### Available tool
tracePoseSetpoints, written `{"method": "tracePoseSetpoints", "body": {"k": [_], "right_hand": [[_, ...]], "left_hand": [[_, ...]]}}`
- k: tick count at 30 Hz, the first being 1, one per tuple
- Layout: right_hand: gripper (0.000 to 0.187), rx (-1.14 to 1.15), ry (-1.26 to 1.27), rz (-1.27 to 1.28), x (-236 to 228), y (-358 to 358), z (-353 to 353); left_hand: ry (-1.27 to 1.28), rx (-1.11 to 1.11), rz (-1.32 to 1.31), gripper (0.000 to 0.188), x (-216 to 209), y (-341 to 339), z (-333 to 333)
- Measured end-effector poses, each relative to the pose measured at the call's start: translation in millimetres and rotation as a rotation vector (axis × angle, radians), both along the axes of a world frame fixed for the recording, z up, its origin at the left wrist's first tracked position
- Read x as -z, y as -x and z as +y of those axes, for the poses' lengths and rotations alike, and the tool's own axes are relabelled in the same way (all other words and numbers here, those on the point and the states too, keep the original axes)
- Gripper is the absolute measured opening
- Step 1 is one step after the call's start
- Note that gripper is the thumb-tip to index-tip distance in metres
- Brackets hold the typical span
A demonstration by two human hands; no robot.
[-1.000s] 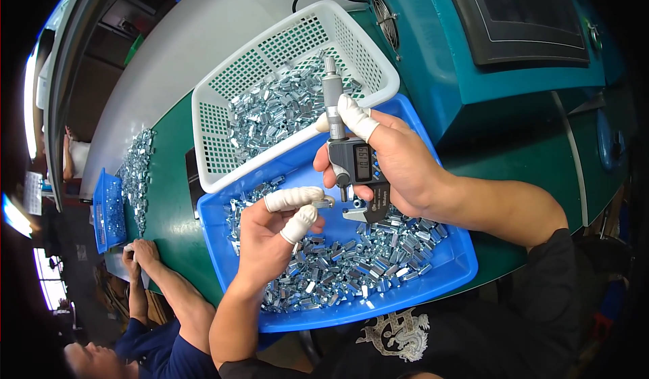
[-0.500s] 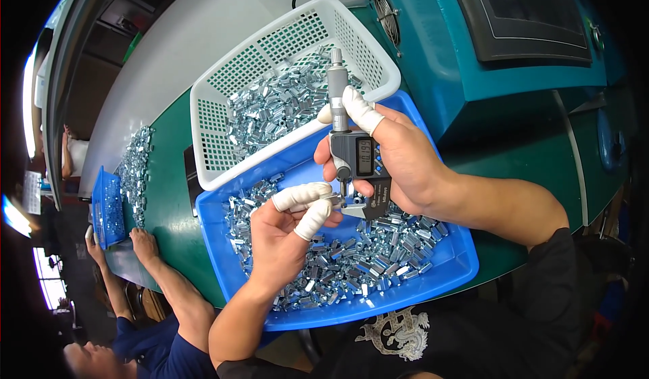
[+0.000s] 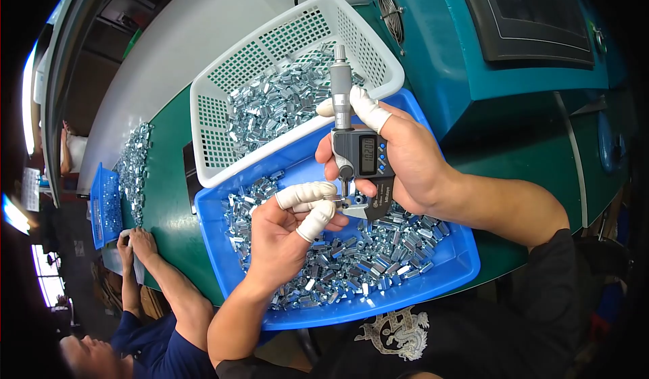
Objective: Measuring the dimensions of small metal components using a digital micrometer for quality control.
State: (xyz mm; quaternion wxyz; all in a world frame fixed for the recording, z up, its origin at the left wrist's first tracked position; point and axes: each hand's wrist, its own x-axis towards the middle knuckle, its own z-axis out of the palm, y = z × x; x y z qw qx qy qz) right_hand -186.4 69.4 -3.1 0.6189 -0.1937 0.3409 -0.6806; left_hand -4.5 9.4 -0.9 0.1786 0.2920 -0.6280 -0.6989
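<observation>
My right hand, with white covers on its thumb and forefinger, wraps round a digital micrometer. Its thumb and forefinger are at the grey barrel. White covers also tip the thumb and forefinger of my left hand, which pinches a small shiny metal hex nut at the micrometer's jaws. The fingers hide most of that nut. Below both hands lies a blue bin holding many long zinc-coloured hex nuts.
A white perforated basket with more nuts overlaps the bin's far side. Behind it on the right stands a teal machine. At the left, a co-worker's hands are by a row of nuts and a small blue basket on the green tabletop.
The micrometer's display reading has changed slightly, and my hands have shifted only a little. The co-worker's farther-left hand has moved in against the other one.
</observation>
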Motion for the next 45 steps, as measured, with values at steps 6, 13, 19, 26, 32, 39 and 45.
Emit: {"method": "tracePoseSetpoints", "body": {"k": [6,13,19,26,32,39,45], "right_hand": [[0.039,0.013,-0.003,0.028,-3,0,1],[0.038,0.010,0.003,0.018,-3,-1,1],[0.040,0.018,-0.035,0.077,-5,-1,1],[0.044,-0.011,-0.025,0.072,-5,-1,1],[0.044,-0.001,-0.035,0.075,-5,-1,0],[0.044,0.011,-0.040,0.061,-4,-1,1],[0.045,0.007,-0.050,0.063,-4,1,2]], "left_hand": [[-0.009,0.014,-0.003,0.019,0,0,0],[-0.010,0.010,-0.014,0.019,-2,-1,0],[0.079,0.014,-0.018,0.019,5,-2,-4],[0.121,0.002,-0.011,0.019,3,-5,-7],[0.401,-0.434,0.182,0.026,-14,6,-22],[0.923,0.215,-0.222,0.030,-4,-3,-7],[0.928,0.604,-0.320,0.035,-8,5,10]]}}
